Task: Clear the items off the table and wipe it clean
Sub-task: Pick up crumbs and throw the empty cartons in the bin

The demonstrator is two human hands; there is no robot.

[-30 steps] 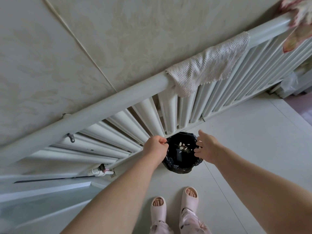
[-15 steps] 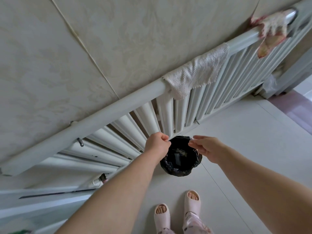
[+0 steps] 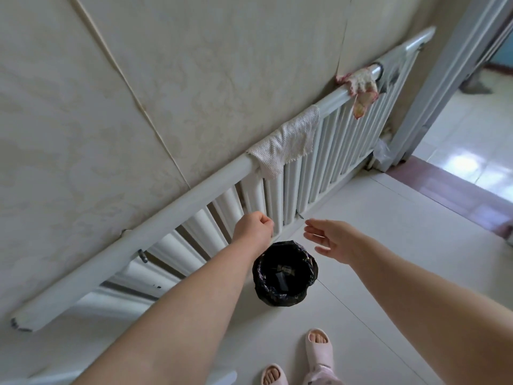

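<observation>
I see my left hand (image 3: 254, 227) fisted, contents hidden, and right hand (image 3: 331, 241) spread above the black-lined round bin (image 3: 284, 273) holding scraps; the white textured cloth (image 3: 286, 141) hangs at 12 o'clock, wiping seemingly undone; no desk shows.

Left hand (image 3: 254, 228) fisted, right hand (image 3: 334, 240) spread open.

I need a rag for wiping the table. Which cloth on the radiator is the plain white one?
Follow the long white radiator along the wall. The white cloth hangs over its top rail near the middle, above the black-lined bin. Unlike the stained pinkish rag nearer the doorway, it is evenly white and waffle-textured.
</observation>
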